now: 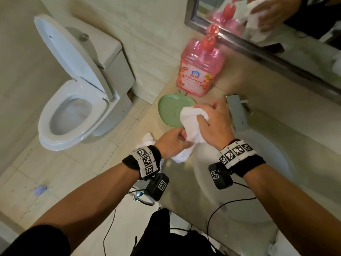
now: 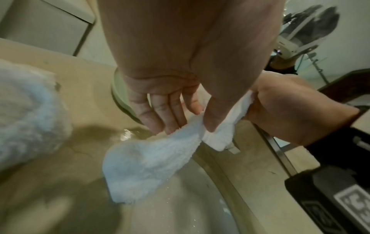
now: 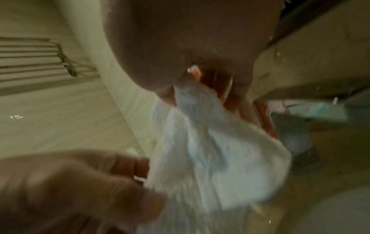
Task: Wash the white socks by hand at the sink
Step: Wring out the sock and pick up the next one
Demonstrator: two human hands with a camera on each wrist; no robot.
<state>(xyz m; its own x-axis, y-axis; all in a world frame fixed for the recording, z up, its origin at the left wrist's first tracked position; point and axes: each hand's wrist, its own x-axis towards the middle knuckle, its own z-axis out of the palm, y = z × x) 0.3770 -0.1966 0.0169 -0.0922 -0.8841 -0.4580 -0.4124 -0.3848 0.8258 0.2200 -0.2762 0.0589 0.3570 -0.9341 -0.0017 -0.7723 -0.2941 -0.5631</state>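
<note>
A white fluffy terry sock [image 1: 191, 132] is held between 2 hands above the left rim of the pale oval sink basin [image 1: 273, 163], which is set into a beige stone countertop [image 1: 276, 108]; the left hand [image 1: 172, 143] is seen pinching the sock's lower part between thumb and fingers, with the toe end hanging loose toward the basin; in the left wrist view that pinch is plain, the left fingers [image 2: 170, 117] lying nearly straight behind the cloth and the thumb pressed on its front; the right hand [image 1: 214, 122] is clamped round the sock's upper end, its fingers curled into the bunched fabric, though the right wrist view is too blurred for finer detail; the 2 hands are close together, joined by the cloth; both wrists are wrapped in black bands bearing square black-and-white markers; a 2nd white fluffy sock [image 1: 147, 140] lies crumpled on the countertop just left of the left hand; beyond the hands a pale green apple-shaped plastic dish [image 1: 169, 109] rests on the counter, partly covered by the held sock; a square metal tap [image 1: 237, 111] stands just right of the right hand; farther back a large pink translucent detergent bottle with a red pump [image 1: 200, 71] stands against the tiled wall, beneath a metal-framed mirror [image 1: 276, 34]; to the far left a white toilet [image 1: 73, 100] is seen with its lid raised.
</note>
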